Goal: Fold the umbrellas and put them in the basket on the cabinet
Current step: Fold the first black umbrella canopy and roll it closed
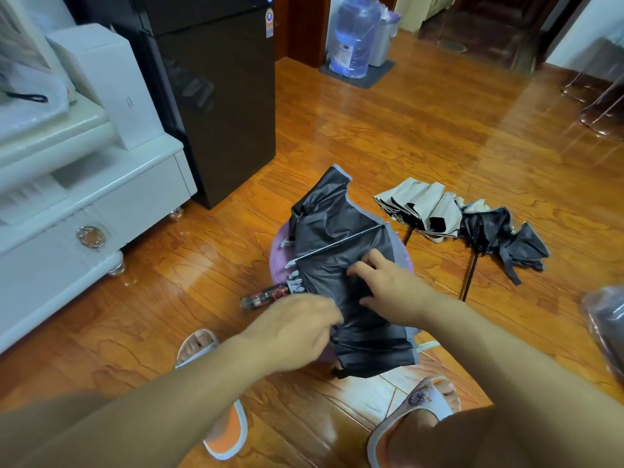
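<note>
- Black umbrella (341, 238) with grey edge trim, partly collapsed, lying on a purple round stool (278, 251) on the wooden floor (405, 130), mid-frame.
- One metal rib exposed across the canopy, running from lower left up to the right edge.
- Transparent handle (265, 297) with red and black parts sticking out to the left of the canopy, just above the left hand.
- Left hand (293, 327) at the canopy's lower-left edge, back of hand up; fingers curled in toward the fabric, fingertips hidden, looks like a pinch on the cloth but cannot tell for sure.
- Right hand (388, 285) on top of the canopy, fingers bent and slightly spread, tips pressing into or gathering the black fabric.
- Beige umbrella (422, 207) collapsed but not wrapped, on the floor to the right of the stool, black lining showing.
- Second black umbrella (499, 238) just beside the beige one, touching or overlapping it, canopy loose, strap trailing, shaft pointing toward the camera.
- White cabinet (101, 197) at left, round metal knob on the drawer front, metal feet; white box and bag on top.
- Basket not identifiable in view.
- Dark fridge (219, 106) right of the cabinet.
- Water jug (354, 35) in plastic wrap on a grey mat at the back.
- Slippered feet at the bottom, either side of the stool.
- Blurred plastic-wrapped item at right edge, cannot tell what.
</note>
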### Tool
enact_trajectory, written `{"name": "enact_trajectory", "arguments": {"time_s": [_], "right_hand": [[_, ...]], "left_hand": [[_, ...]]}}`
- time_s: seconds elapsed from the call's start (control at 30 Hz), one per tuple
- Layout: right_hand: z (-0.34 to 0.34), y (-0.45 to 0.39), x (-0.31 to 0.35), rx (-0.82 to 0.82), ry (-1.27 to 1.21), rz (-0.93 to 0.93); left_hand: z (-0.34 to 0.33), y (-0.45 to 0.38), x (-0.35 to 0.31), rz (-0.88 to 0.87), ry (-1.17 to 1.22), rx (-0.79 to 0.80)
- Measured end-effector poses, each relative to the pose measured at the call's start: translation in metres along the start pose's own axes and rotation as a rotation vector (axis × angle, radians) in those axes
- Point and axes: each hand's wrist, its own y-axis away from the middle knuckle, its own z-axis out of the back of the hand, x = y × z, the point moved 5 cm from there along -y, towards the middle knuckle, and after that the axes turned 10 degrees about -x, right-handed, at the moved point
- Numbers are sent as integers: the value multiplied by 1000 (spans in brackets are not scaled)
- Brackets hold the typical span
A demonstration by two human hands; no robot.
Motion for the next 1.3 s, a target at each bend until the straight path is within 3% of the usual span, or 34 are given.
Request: {"name": "enact_trajectory", "arguments": {"time_s": [0.07, 0.17, 0.2, 0.3, 0.4, 0.53, 0.67, 0.77, 0.93, 1.13, 1.3], "right_hand": [[-6, -2, -4, -13, 17, -27], [-3, -4, -1, -79, 80, -3], [-3, -5, 2, -86, 92, 11], [-3, -8, 7, -75, 65, 4], [-1, -10, 8, -54, 37, -21], [6, -6, 10, -74, -9, -20], [-12, 20, 34, 17, 153, 121], [-30, 29, 40, -29, 314, 161], [-28, 16, 29, -97, 282, 118], [-30, 13, 32, -110, 259, 104], [-26, 14, 31, -60, 208, 124]], "left_hand": [[23, -2, 23, 195, -127, -185], [28, 7, 74, 608, -130, -87], [25, 9, 83, 641, -86, -26], [20, -3, 88, 512, -107, 83], [20, -13, 104, 642, 81, 198], [35, -28, 124, 776, 443, 144], [22, -36, 119, 775, 518, 217], [16, -38, 114, 665, 368, 225], [1, -25, 77, 454, 40, 354], [-21, -17, 55, 492, -178, 136], [-30, -21, 43, 495, -252, 124]]}}
